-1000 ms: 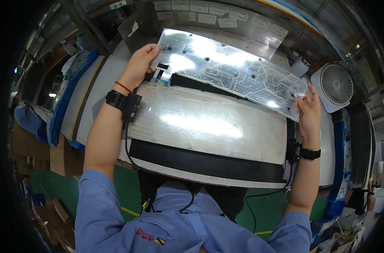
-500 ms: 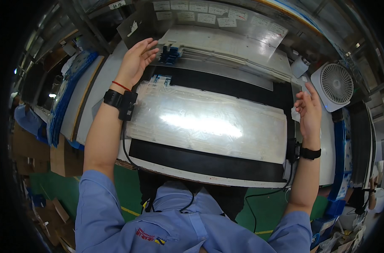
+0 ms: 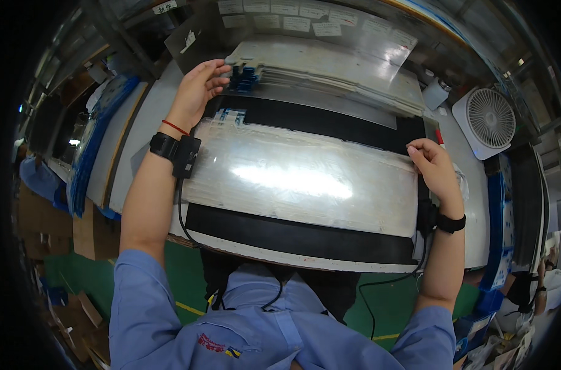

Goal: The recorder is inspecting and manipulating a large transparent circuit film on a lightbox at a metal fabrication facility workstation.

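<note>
A silvery, glossy stack of flat rectangular panels (image 3: pixel 292 179) lies on a black mat (image 3: pixel 292 231), with a bright reflection across its top. A blue-and-white tab (image 3: pixel 232 116) shows at its far left corner. Behind it rests a second stack of thin panels (image 3: pixel 330 83), with dark blue tabs (image 3: pixel 244 79) at its left end. Beside those tabs is my left hand (image 3: pixel 200 92), open, its fingers stretched and apart. My right hand (image 3: pixel 437 166) is at the near stack's far right corner, thumb and forefinger pinched together; what lies between them is too small to make out.
A white fan (image 3: pixel 487 123) stands at the right, near a whitish bottle (image 3: pixel 436 92). A red-and-white pen-like object (image 3: pixel 440 138) and crumpled clear plastic (image 3: pixel 461 179) lie by my right hand. Blue-edged boards (image 3: pixel 104 132) stand at the left. Paper notes (image 3: pixel 296 23) line the back panel.
My right hand has moved left and down to the stack's corner, its fingers closing from spread to pinched. My left hand stays almost in place beside the back stack.
</note>
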A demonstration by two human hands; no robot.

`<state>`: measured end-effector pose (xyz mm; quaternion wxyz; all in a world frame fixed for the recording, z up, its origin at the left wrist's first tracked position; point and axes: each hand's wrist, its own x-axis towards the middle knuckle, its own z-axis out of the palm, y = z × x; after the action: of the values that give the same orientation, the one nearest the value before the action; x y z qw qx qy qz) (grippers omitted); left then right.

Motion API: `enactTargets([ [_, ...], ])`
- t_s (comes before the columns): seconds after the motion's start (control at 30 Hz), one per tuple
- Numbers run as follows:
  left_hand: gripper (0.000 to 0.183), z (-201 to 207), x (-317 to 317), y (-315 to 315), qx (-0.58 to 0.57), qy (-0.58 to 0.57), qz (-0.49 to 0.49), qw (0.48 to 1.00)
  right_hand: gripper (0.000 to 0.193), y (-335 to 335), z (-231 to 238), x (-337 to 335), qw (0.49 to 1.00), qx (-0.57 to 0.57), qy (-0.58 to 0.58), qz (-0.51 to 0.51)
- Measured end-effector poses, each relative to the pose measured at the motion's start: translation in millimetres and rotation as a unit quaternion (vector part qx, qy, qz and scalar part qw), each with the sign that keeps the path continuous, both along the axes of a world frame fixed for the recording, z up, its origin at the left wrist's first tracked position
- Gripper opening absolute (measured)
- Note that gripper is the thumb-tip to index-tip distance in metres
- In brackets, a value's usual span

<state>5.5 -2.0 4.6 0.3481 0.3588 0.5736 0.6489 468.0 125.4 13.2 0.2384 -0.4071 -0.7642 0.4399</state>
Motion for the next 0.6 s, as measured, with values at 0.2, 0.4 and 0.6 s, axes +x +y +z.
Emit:
enactTargets([
  [0.2, 0.034, 0, 0, 0, -0.003, 0.006, 0.004, 1.000, 0.016, -12, 18, -1, 0.997, -0.065, 0.010, 0.048],
  [0.4, 0.031, -2, -3, 0, -0.002, 0.003, -0.008, 1.000, 0.012, -10, 12, 1, 0.991, -0.007, 0.048, 0.126],
  [0.6, 0.030, 1, -4, -2, 0.007, -0.055, -0.065, 0.996, 0.011, -1, 5, 4, 0.991, -0.043, 0.123, -0.028],
])
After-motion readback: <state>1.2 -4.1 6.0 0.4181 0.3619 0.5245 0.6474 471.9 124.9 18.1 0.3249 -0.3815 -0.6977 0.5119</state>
